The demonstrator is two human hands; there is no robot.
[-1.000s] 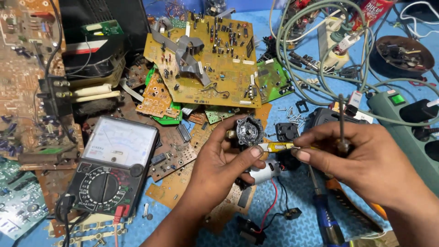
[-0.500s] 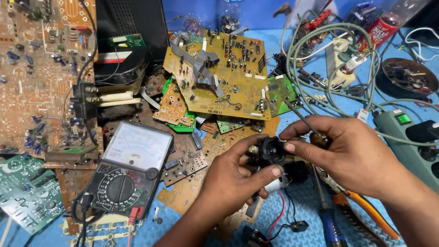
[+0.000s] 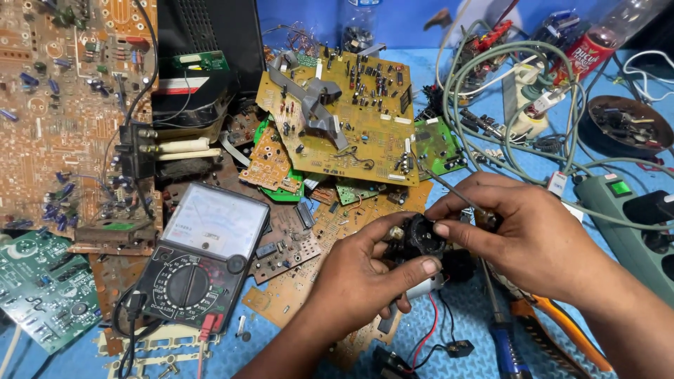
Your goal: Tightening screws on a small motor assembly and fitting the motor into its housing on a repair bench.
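Observation:
My left hand [image 3: 365, 274] grips a small black motor part [image 3: 420, 242] with a silver metal body, thumb across its front. My right hand [image 3: 526, 235] pinches the top of the same black part with thumb and forefinger, and a thin metal rod [image 3: 444, 184] sticks up and to the left from under its fingers. Red and black wires [image 3: 430, 330] hang from the motor down to the blue mat. A blue-handled screwdriver [image 3: 507, 347] lies just below my right hand.
An analog multimeter [image 3: 203, 263] with probe leads lies at the left of my hands. Brown and green circuit boards [image 3: 337, 119] are piled behind and at the left. A green power strip [image 3: 632, 224] and tangled cables [image 3: 505, 77] sit at the right, orange-handled pliers [image 3: 562, 330] beneath my right wrist.
The view has shifted so the whole bench sits further right. My right hand moved left onto the black motor part, where it earlier held a tool handle apart from it.

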